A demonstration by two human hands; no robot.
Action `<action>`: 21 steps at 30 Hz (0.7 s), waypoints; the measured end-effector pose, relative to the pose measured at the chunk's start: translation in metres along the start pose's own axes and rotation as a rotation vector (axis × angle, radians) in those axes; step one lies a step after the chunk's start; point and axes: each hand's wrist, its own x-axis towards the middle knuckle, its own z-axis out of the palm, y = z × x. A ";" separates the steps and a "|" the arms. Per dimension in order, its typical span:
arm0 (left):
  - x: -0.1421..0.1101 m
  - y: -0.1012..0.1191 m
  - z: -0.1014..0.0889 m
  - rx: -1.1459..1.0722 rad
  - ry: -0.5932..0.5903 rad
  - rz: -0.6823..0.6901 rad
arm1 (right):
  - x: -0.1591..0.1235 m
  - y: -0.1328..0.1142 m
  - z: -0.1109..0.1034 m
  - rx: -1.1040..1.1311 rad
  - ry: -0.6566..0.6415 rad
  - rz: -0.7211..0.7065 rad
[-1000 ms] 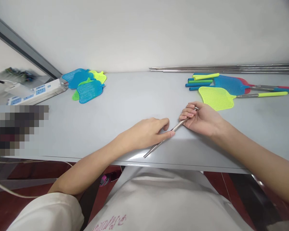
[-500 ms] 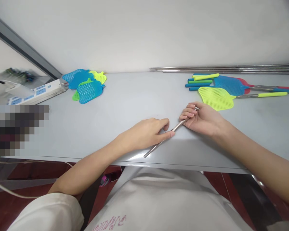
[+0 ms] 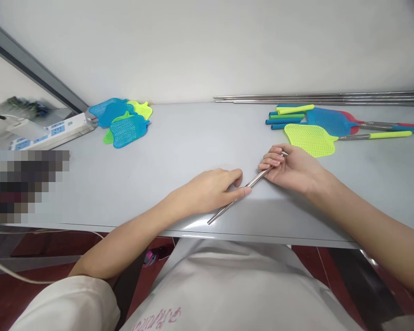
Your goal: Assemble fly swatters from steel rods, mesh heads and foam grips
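A thin telescopic metal rod lies slanted across the grey table, its near end close to the front edge. My right hand is curled round the rod's far end. My left hand rests on the table with thumb and forefinger pinched on the rod's middle.
A yellow-green fly swatter with a metal shaft lies just beyond my right hand, beside blue and red swatters and coloured grip sleeves. Long metal rods line the back wall. Loose swatter heads and a power strip sit far left.
My right hand has shifted slightly away along the rod, and the rod's near end moved a little with it. My left hand has stayed put.
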 end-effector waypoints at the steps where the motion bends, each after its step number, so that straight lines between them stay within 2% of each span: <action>1: 0.000 0.000 0.000 0.000 0.002 0.003 | 0.000 0.000 0.000 -0.002 0.000 0.001; 21: 0.000 0.002 -0.001 -0.003 -0.017 -0.013 | 0.000 0.003 -0.001 -0.062 -0.011 0.031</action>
